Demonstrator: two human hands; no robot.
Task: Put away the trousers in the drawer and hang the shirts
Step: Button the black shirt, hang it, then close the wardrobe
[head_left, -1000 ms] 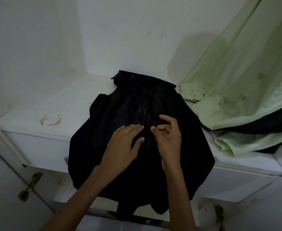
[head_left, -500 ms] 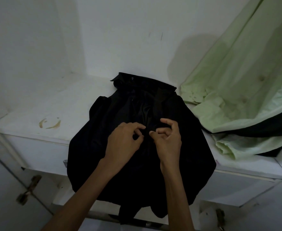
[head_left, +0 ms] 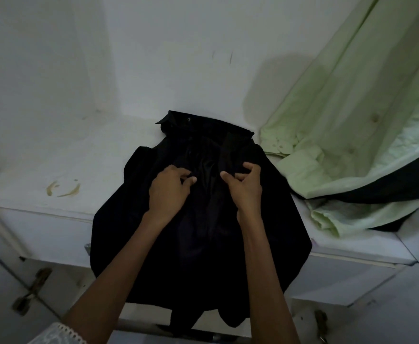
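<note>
A black shirt [head_left: 203, 244] lies face up on the white shelf [head_left: 67, 157], collar toward the back wall, its lower part hanging over the front edge. My left hand [head_left: 170, 188] pinches the left edge of the shirt front near the chest. My right hand [head_left: 245, 186] grips the right front edge, fingers curled round the cloth. The two edges are held a little apart. A pale green shirt [head_left: 339, 135] is draped at the right, reaching from the top of the view down onto the shelf.
Below the shelf sit white drawer fronts [head_left: 42, 234], one at the right [head_left: 339, 281] pulled slightly out. A rusty latch [head_left: 32, 291] hangs at lower left. A brown stain [head_left: 63, 188] marks the shelf. Dark cloth [head_left: 389, 189] shows beneath the green shirt.
My hands have moved up the shirt front and apart. The left went from lying flat to pinching, and the right now grips the other edge, opening the front.
</note>
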